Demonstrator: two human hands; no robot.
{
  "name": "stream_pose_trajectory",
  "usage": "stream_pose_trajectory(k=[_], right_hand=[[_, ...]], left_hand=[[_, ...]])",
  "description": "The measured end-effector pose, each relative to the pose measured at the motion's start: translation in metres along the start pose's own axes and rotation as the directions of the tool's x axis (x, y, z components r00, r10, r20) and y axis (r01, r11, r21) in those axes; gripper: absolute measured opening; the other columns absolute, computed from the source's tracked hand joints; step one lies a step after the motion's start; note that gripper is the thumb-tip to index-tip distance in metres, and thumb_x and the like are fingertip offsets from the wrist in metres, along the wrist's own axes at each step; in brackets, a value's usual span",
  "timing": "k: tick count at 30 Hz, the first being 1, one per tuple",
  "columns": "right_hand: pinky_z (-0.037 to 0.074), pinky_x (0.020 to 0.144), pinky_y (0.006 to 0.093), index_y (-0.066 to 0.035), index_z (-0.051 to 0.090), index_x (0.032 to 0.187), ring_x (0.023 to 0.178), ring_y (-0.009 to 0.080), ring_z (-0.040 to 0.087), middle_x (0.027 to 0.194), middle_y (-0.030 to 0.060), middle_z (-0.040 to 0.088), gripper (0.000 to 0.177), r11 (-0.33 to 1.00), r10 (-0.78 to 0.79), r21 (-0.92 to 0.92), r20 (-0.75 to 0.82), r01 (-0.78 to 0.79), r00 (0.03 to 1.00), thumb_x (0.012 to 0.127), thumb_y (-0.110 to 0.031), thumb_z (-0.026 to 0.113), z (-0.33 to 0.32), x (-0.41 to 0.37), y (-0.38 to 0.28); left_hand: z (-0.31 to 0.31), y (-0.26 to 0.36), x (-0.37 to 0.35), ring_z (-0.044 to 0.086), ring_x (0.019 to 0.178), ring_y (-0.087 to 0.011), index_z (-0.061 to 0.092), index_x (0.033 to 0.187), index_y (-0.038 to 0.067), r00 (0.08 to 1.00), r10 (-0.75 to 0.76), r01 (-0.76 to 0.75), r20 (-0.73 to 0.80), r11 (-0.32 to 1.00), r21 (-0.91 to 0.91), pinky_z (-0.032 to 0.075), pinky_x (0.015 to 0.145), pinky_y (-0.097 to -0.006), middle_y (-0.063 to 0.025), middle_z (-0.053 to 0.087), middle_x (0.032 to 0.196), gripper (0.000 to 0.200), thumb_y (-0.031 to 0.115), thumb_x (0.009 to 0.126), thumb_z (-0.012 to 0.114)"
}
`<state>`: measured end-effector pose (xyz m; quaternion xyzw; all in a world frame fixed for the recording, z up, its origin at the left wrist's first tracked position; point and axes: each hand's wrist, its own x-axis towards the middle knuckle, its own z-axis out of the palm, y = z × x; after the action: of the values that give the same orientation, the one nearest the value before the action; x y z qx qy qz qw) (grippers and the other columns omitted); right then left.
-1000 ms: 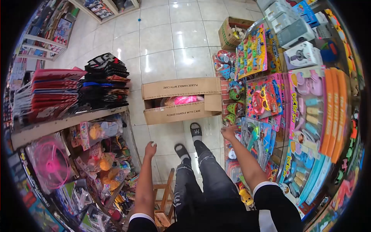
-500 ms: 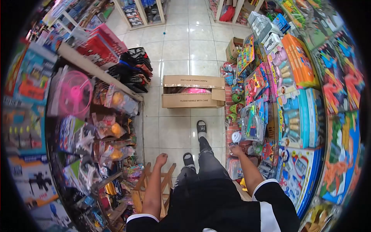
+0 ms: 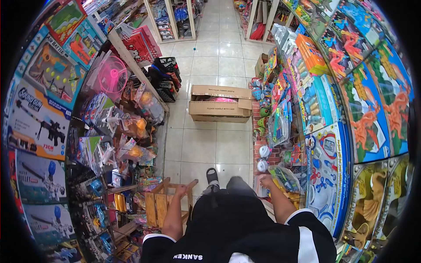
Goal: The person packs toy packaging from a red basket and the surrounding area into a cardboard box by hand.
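My left hand [image 3: 180,190] is closed in a loose fist over the slatted wooden stool [image 3: 158,206], overlapping its top edge in this view; nothing shows in it. On the other side, my right hand [image 3: 265,180] hangs with curled fingers beside the right shelf. Close by it are a clear plastic bag of toys [image 3: 285,179] and two white round-topped items [image 3: 262,165]. Ahead on the tiled floor stands a cardboard box [image 3: 219,111] with its flaps parted and something pink inside. My left foot in a dark slide sandal [image 3: 212,176] is forward; the right leg is blurred.
Toy gun boxes [image 3: 39,122], bagged toys [image 3: 136,151] and a pink fan-like toy [image 3: 112,75] line the left side. Dinosaur boxes [image 3: 364,122] and a doctor set [image 3: 326,175] fill the right. Folded dark goods [image 3: 165,79] jut into the aisle. White tiled floor [image 3: 199,144] runs between the shelves.
My right foot has drawn back from its forward position. The box looks slightly smaller and more of the stool shows. Both hands have shifted a little lower in view.
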<state>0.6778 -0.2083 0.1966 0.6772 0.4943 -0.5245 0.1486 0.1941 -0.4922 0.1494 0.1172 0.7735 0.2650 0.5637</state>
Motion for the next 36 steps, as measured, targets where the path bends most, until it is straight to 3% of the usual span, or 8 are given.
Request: stream_pose_trajectory(k=[3, 5, 10, 12, 19, 23, 29, 36], right_hand=[[0.054, 0.053, 0.0364, -0.004, 0.065, 0.111, 0.064, 0.0216, 0.068, 0.082, 0.0124, 0.069, 0.030, 0.908, -0.286, -0.290, 0.100, 0.303, 0.953, 0.085, -0.014, 0.054, 0.002, 0.013, 0.042], [0.052, 0.062, 0.0416, -0.009, 0.060, 0.119, 0.075, 0.0246, 0.069, 0.099, 0.0102, 0.070, 0.035, 1.000, -0.002, 0.023, 0.052, 0.001, 0.999, 0.092, -0.030, 0.053, 0.002, -0.018, 0.034], [0.052, 0.059, 0.0398, -0.009, 0.060, 0.121, 0.074, 0.0257, 0.069, 0.098, 0.0104, 0.070, 0.036, 0.998, -0.055, 0.040, 0.035, 0.054, 0.998, 0.091, -0.028, 0.053, 0.017, -0.028, 0.086], [0.052, 0.053, 0.0385, -0.009, 0.063, 0.115, 0.068, 0.0259, 0.069, 0.089, 0.0106, 0.070, 0.033, 0.995, -0.070, 0.074, 0.028, 0.067, 0.997, 0.089, -0.025, 0.054, 0.032, -0.033, 0.118], [0.055, 0.054, 0.0396, 0.000, 0.069, 0.090, 0.061, 0.0249, 0.069, 0.086, 0.0141, 0.071, 0.028, 0.951, -0.108, -0.267, 0.181, 0.155, 0.978, 0.087, -0.021, 0.051, 0.068, -0.015, 0.253], [0.055, 0.060, 0.0392, 0.001, 0.070, 0.090, 0.069, 0.0260, 0.072, 0.085, 0.0152, 0.071, 0.025, 0.919, -0.117, -0.353, 0.182, 0.176, 0.976, 0.081, -0.015, 0.054, 0.058, -0.079, 0.233], [0.054, 0.052, 0.0401, 0.002, 0.068, 0.099, 0.059, 0.0255, 0.066, 0.082, 0.0174, 0.071, 0.028, 0.979, -0.199, -0.037, 0.081, 0.203, 0.977, 0.084, -0.016, 0.053, 0.079, -0.076, 0.233], [0.053, 0.053, 0.0372, 0.002, 0.068, 0.099, 0.059, 0.0213, 0.066, 0.077, 0.0160, 0.070, 0.028, 0.963, -0.252, -0.102, -0.020, 0.248, 0.968, 0.083, -0.015, 0.053, 0.112, -0.109, 0.252]], left_hand=[[0.024, -0.032, -0.021, 0.065, 0.064, -0.0204, 0.063, 0.103, 0.001, 0.999, -0.047, 0.047, 0.016, 0.999, -0.021, 0.051, 0.055, -0.0359, -0.0119, 0.068, 0.087, 0.030, 0.028, 0.094, 0.053], [0.043, -0.046, -0.046, 0.064, 0.063, -0.0199, 0.062, 0.103, 0.002, 0.998, -0.059, 0.060, 0.038, 0.998, -0.025, 0.050, 0.054, -0.0344, -0.0117, 0.068, 0.086, 0.029, 0.028, 0.095, 0.053], [0.097, -0.099, -0.090, 0.063, 0.064, -0.0188, 0.060, 0.106, 0.003, 0.995, -0.075, 0.085, 0.060, 0.981, -0.174, 0.047, 0.054, -0.0308, -0.0090, 0.067, 0.082, 0.031, 0.031, 0.096, 0.049], [0.113, -0.120, -0.119, 0.066, 0.065, -0.0192, 0.061, 0.111, 0.001, 0.990, -0.114, 0.113, 0.083, 0.993, 0.022, 0.047, 0.051, -0.0313, -0.0089, 0.068, 0.087, 0.034, 0.027, 0.094, 0.049], [0.135, -0.196, -0.199, 0.067, 0.073, -0.0245, 0.056, 0.117, 0.005, 0.931, -0.336, 0.336, 0.141, 0.942, 0.023, 0.049, 0.062, -0.0382, -0.0111, 0.068, 0.100, 0.035, 0.030, 0.094, 0.051], [0.127, -0.234, -0.223, 0.066, 0.069, -0.0242, 0.057, 0.114, 0.006, 0.912, -0.400, 0.403, 0.095, 0.915, -0.017, 0.047, 0.060, -0.0383, -0.0113, 0.068, 0.099, 0.032, 0.028, 0.092, 0.053], [0.124, -0.229, -0.251, 0.065, 0.066, -0.0213, 0.056, 0.114, 0.004, 0.953, -0.301, 0.303, 0.045, 0.950, -0.068, 0.046, 0.058, -0.0374, -0.0107, 0.068, 0.096, 0.032, 0.027, 0.092, 0.053], [0.128, -0.260, -0.246, 0.065, 0.066, -0.0187, 0.058, 0.112, 0.001, 0.998, -0.049, 0.052, 0.036, 0.995, -0.089, 0.047, 0.056, -0.0311, -0.0106, 0.069, 0.093, 0.035, 0.029, 0.092, 0.055]])
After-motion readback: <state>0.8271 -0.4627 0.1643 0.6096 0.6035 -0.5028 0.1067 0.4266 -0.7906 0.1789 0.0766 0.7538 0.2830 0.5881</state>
